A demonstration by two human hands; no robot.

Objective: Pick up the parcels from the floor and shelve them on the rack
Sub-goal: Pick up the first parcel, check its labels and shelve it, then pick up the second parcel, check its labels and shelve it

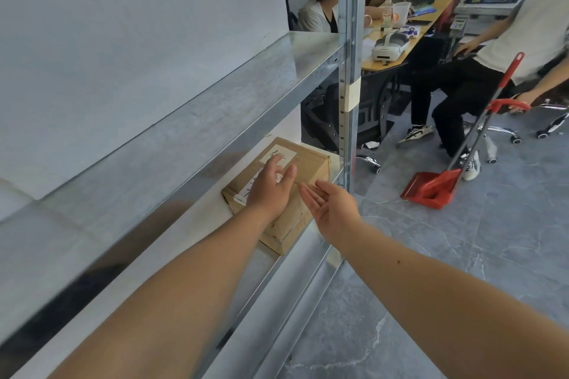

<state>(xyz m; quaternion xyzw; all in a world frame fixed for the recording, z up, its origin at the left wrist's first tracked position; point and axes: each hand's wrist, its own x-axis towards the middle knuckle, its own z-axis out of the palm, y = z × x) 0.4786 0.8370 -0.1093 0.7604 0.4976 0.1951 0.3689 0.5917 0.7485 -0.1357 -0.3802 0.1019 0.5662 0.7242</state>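
Both arms reach out to 12 o'clock. Left hand (271,188) is over the parcel (311,164) top, fingers loose and spread, gripping nothing; can't tell if the palm touches the cardboard. Right hand (334,209) sits at 3 o'clock of the left, flat, palm turned in, just beside the parcel's right edge, holding nothing. The hands are apart.

The parcel lies flat on the lower shelf (200,218) of the rack (346,40), at its far end, near the post, one corner close to the front lip. So this one looks shelved.

Handling guess:
- Flat brown carton, stiff and taped, paper label on top.
- Probably light to moderate.
- Cardboard isn't slippery.
- One layer or two stacked is unclear.
- Best hold is on opposite side edges with both palms, or push flat on top to slide it back.

Red dustpan (431,189) stands on the floor (462,255) at 3 o'clock, well apart.
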